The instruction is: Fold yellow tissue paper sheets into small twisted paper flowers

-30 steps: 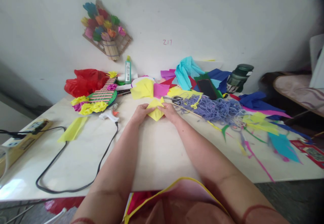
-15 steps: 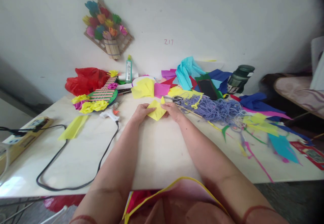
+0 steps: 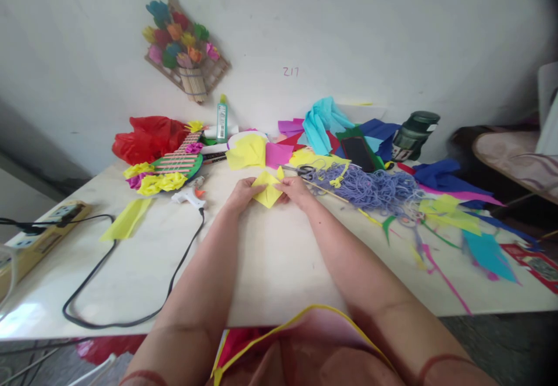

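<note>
A small folded piece of yellow tissue paper (image 3: 267, 193) lies on the white table (image 3: 270, 270) at the middle back. My left hand (image 3: 241, 193) pinches its left edge and my right hand (image 3: 296, 190) pinches its right edge, fingers closed on the paper from both sides. Just behind lie scissors (image 3: 304, 170) and a thin wooden stick (image 3: 325, 192). A heap of purple yarn (image 3: 370, 185) spreads to the right of my right hand.
A white glue gun (image 3: 188, 197) lies left of my hands, its black cord (image 3: 131, 293) looping to a power strip (image 3: 32, 240). Coloured paper sheets and scraps cover the back and right. A green glue bottle (image 3: 221, 120), a red bag (image 3: 146, 136) and a dark jar (image 3: 412, 135) stand by the wall.
Both hands stay on the yellow paper. My right hand's fingers have shifted slightly inward over it after spreading it a little; the paper's shape has changed slightly.
</note>
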Action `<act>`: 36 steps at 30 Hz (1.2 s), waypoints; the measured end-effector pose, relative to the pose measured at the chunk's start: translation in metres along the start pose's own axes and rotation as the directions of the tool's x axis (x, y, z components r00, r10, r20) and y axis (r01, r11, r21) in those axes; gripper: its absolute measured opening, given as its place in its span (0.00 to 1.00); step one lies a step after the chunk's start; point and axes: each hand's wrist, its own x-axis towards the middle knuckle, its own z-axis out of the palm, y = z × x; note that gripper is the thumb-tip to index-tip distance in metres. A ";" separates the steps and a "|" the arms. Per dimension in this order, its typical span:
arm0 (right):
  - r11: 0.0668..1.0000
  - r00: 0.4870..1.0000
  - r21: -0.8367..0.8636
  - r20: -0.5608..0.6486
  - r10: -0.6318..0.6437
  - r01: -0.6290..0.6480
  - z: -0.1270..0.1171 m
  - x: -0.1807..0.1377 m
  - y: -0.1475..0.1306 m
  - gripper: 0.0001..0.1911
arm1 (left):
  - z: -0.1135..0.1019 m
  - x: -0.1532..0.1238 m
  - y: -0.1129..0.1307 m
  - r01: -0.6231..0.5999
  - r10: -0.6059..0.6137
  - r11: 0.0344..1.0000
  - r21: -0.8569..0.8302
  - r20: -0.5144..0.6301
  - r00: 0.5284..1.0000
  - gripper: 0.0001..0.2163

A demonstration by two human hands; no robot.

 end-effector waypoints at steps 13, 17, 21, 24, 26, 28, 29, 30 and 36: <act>0.993 0.999 0.120 0.037 -0.002 -0.002 -0.005 0.003 0.005 0.15 | -0.003 0.002 -0.003 -0.018 0.018 1.000 0.009 -0.059 0.998 0.16; 0.998 1.000 0.067 -0.007 0.001 -0.001 -0.002 0.003 0.005 0.09 | -0.004 0.003 -0.005 -0.014 0.014 1.000 0.003 -0.049 0.999 0.17; 1.000 0.999 0.017 -0.031 -0.021 0.021 -0.001 0.005 0.006 0.07 | -0.005 0.004 -0.005 -0.014 0.013 1.000 -0.024 -0.048 0.999 0.18; 0.983 0.981 -0.075 -0.080 -0.176 0.170 -0.003 0.009 0.009 0.14 | -0.005 0.003 -0.003 -0.028 0.024 0.997 -0.072 -0.065 0.998 0.18; 0.905 0.916 -0.234 -0.110 -0.387 0.354 -0.004 0.010 0.010 0.21 | -0.005 0.003 -0.002 -0.032 0.024 0.994 -0.106 -0.081 0.996 0.19; 0.751 0.815 -0.428 -0.056 -0.577 0.503 -0.005 0.009 0.010 0.25 | -0.006 0.002 -0.001 -0.029 0.017 0.991 -0.133 -0.089 0.996 0.20; 0.662 0.768 -0.506 0.000 -0.641 0.553 -0.004 0.008 0.010 0.27 | -0.006 0.002 0.000 -0.031 0.018 0.989 -0.145 -0.091 0.996 0.21; 0.580 0.731 -0.564 0.062 -0.680 0.587 -0.003 0.007 0.010 0.29 | -0.007 0.002 0.000 -0.035 0.021 0.987 -0.155 -0.092 0.996 0.20; 0.319 0.653 -0.664 0.340 -0.677 0.677 0.006 0.002 0.008 0.32 | -0.008 0.001 0.000 -0.049 0.029 0.985 -0.164 -0.121 0.992 0.21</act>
